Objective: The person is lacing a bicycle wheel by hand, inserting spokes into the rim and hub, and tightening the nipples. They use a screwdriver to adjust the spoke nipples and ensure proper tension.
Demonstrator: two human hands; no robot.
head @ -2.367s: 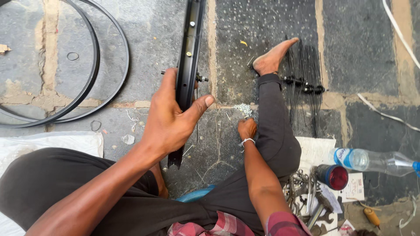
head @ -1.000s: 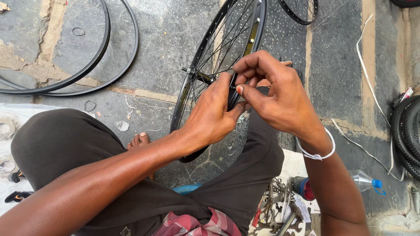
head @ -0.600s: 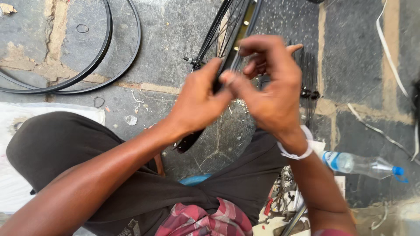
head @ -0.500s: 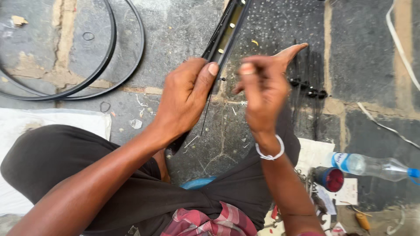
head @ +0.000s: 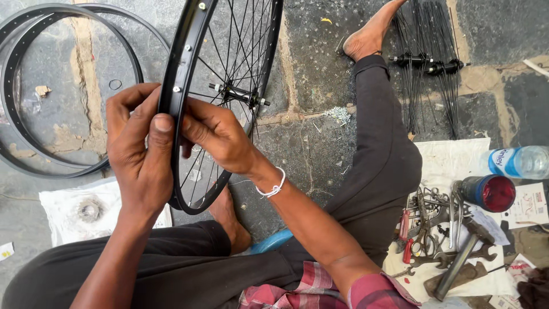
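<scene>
A black spoked bicycle wheel (head: 191, 40) stands upright on edge between my legs, its hub (head: 237, 94) in the middle. My left hand (head: 137, 149) grips the black rim from the left, thumb pressed on the rim's outer face. My right hand (head: 214, 134) reaches in from the right among the spokes, fingers pinched against the inner side of the rim next to the left thumb. What the fingers pinch is too small to tell. A white band sits on my right wrist.
Two bare black rims (head: 20, 86) lie on the stone floor at left. Bundles of loose spokes with hubs (head: 426, 63) lie at upper right. A cloth with several wrenches and pliers (head: 434, 229), a red-lidded tin (head: 489, 193) and a plastic bottle (head: 517, 162) sit at right.
The wheel has been turned and brought nearer, and it now stands more face-on. Both hands have moved down and left onto the near part of the rim.
</scene>
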